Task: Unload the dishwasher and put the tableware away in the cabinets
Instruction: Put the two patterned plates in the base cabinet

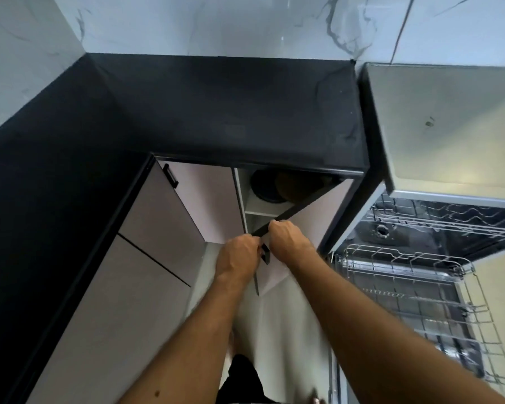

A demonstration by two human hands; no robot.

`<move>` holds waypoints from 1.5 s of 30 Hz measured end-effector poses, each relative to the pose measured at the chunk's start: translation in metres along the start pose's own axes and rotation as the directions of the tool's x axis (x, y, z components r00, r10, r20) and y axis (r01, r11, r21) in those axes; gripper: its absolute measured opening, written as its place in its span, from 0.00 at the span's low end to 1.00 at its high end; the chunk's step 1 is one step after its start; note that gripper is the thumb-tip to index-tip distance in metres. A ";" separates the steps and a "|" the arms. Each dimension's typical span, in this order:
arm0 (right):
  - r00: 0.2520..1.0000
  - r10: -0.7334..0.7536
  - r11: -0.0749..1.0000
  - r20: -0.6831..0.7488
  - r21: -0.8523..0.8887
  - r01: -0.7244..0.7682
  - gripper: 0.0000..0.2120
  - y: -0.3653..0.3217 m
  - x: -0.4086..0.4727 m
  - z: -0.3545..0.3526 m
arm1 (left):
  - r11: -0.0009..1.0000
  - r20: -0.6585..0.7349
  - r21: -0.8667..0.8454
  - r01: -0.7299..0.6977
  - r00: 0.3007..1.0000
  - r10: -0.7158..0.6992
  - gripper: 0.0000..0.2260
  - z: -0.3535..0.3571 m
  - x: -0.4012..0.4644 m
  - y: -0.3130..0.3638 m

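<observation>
Right now both hands are working at a half-open cabinet door (301,225) under the dark counter (216,112). The right hand (286,239) is curling its fingers over the door's dark top edge, gripping it. The left hand (239,255) is closing round the black handle (265,253) on the door's front, though how firmly its fingers are wrapping it I cannot tell for sure.

Risk, as I judge it: both hands are crowding one corner of the door, so a quick push shut could be pinching fingers between door and frame. Swung wider, the door could be striking the dishwasher (420,258) standing open just beside it to the right, whose lower rack (405,275) is sticking out near the person's right arm and could be catching it on a turn.

Tableware is sitting inside the cabinet, on the upper shelf (263,212): a dark round plate or pan (264,185) is leaning on edge, with a brownish round piece (295,185) just beside it, both dim and partly hidden behind the door. Neither hand is carrying any dish. Both dishwasher racks are looking bare in the parts showing, so unloading is seeming close to done.
</observation>
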State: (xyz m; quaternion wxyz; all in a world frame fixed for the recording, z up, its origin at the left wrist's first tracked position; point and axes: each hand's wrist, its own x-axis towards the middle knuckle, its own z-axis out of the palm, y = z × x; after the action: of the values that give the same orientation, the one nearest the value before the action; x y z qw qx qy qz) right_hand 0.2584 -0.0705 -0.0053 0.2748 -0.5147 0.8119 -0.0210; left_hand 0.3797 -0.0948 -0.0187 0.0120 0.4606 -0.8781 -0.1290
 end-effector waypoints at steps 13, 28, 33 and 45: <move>0.997 0.081 0.977 -0.012 0.200 -0.077 0.28 -0.057 0.102 -0.017 | 0.820 0.089 -0.508 0.264 0.963 -0.254 0.13 0.021 0.106 -0.051; 0.961 0.243 0.771 -0.134 0.627 -0.107 0.35 -0.057 0.139 -0.006 | 0.808 0.336 -0.538 0.241 0.940 -0.057 0.34 0.017 0.182 -0.076; 0.956 0.255 0.764 -0.142 0.636 -0.110 0.33 -0.057 0.152 -0.011 | 0.793 0.358 -0.561 0.237 0.933 -0.026 0.35 0.016 0.204 -0.079; 0.966 0.237 0.795 -0.099 0.592 -0.135 0.34 -0.053 0.160 -0.018 | 0.807 0.398 -0.543 0.232 0.917 0.005 0.33 0.018 0.223 -0.085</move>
State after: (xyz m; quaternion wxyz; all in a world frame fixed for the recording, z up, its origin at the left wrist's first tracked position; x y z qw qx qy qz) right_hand 0.2431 -0.2351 -0.0413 0.3499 -0.3202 0.8335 -0.2835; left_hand 0.3174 -0.3179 -0.0777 -0.0270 0.4536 -0.7521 -0.4773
